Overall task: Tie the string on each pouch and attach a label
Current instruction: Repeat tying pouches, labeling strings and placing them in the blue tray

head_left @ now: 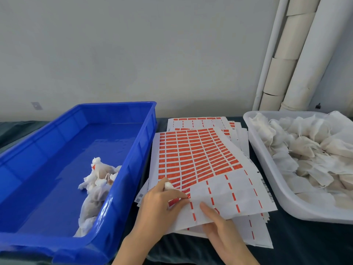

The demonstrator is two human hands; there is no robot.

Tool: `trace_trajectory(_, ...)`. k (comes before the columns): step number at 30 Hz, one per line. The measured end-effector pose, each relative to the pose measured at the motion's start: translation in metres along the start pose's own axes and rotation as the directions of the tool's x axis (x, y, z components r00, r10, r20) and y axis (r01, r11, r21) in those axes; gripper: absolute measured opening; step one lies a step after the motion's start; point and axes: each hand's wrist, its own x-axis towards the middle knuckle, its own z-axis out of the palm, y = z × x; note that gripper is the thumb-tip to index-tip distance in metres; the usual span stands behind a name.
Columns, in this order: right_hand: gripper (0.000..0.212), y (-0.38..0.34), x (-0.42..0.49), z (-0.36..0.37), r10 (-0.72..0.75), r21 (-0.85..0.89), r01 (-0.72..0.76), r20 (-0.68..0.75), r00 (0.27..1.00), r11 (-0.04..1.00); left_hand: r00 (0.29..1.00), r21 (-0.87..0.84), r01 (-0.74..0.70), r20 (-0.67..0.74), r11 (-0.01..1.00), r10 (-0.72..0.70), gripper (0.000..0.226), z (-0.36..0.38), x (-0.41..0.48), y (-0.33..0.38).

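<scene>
A sheet of red labels (194, 157) lies on top of a stack of label sheets in the middle of the table. My left hand (162, 203) holds a small white pouch (168, 186) in its curled fingers, and its fingertips touch a red label at the sheet's lower left. My right hand (223, 226) lies on the sheet's near edge with its index finger stretched out flat. Several tied pouches (99, 178) lie in the blue bin (47, 243) at the left. A pile of white pouches (309, 150) fills the white tray (267, 169) at the right.
More label sheets (200, 121) fan out under the top one toward the wall. A dark cloth (298, 243) covers the table. White pipes (298, 54) run up the wall at the back right.
</scene>
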Motion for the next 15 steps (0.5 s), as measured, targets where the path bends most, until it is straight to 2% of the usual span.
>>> trace_trajectory(4, 0.063, 0.002, 0.0, 0.001, -0.011, -0.079, 0.01, -0.016, 1.0, 0.997, 0.998, 0.071, 0.02, 0.057, 0.997, -0.024, 0.029, 0.001, 0.0, -0.002)
trace_trajectory(10, 0.063, 0.004, 0.0, 0.002, -0.054, -0.205, 0.039, -0.069, 0.996, 0.978, 0.993, 0.17, -0.04, 0.116, 0.985, 0.021, 0.031, -0.003, 0.003, -0.001)
trace_trajectory(15, 0.068, 0.005, -0.001, 0.004, -0.073, -0.245, 0.047, -0.098, 0.992, 0.968, 0.986, 0.171, -0.039, 0.166, 0.984, 0.01, 0.026, -0.008, 0.01, -0.003)
